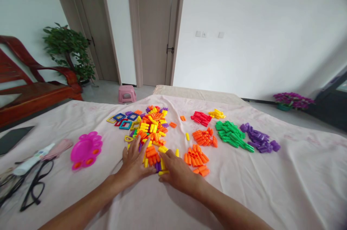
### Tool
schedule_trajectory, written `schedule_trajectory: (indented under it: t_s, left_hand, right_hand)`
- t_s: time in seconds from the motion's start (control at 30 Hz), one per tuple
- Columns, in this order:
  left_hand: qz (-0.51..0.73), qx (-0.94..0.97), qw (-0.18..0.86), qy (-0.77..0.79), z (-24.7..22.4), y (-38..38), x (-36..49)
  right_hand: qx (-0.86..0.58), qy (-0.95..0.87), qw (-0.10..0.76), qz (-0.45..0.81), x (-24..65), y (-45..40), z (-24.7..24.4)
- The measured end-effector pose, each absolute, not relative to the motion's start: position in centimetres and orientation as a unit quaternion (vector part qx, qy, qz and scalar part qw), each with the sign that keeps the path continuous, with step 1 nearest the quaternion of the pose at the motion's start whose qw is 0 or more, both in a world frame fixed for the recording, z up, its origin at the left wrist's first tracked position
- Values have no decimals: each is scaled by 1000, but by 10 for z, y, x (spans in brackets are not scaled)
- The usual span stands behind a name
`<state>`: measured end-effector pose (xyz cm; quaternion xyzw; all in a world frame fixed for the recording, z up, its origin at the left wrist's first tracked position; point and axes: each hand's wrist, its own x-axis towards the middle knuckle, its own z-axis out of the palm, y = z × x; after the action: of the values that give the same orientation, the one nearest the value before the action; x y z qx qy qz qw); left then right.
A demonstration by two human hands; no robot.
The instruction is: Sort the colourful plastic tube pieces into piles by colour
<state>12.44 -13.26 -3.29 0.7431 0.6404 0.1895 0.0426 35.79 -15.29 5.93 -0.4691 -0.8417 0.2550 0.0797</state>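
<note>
I see room to pass between the magenta tray [83, 149] and the mixed pile [154, 118]. Rightward, orange pieces [197, 158], a green heap [230, 134] and a purple heap [258, 139] obstruct.

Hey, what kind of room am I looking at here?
Probably a room in a home, perhaps a living area: there's a wooden armchair or bench beside a leafy green plant, and a closed door beyond the cloth-covered table.

Bare forearms [90, 197] angle inward, the left hand [135, 162] splayed, the right hand [177, 170] loosely curved, thumb apart.
</note>
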Motion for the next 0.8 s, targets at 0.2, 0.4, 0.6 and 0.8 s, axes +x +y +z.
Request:
schedule_trajectory:
  t_s: [0.2, 0.4, 0.6, 0.8]
  left_hand:
    - [264, 739, -9, 620, -24, -90, 155]
    - [295, 737, -36, 607, 0, -52, 158]
    - [441, 621, -78, 643, 10, -28, 113]
    - [470, 573, -21, 671, -20, -21, 73]
  right_hand:
    - [-544, -807, 138, 184, 356, -115, 50]
    - [-567, -798, 152, 135, 354, -106, 49]
    - [-572, -801, 147, 104, 341, -95, 62]
    - [-541, -833, 112, 33, 325, -87, 57]
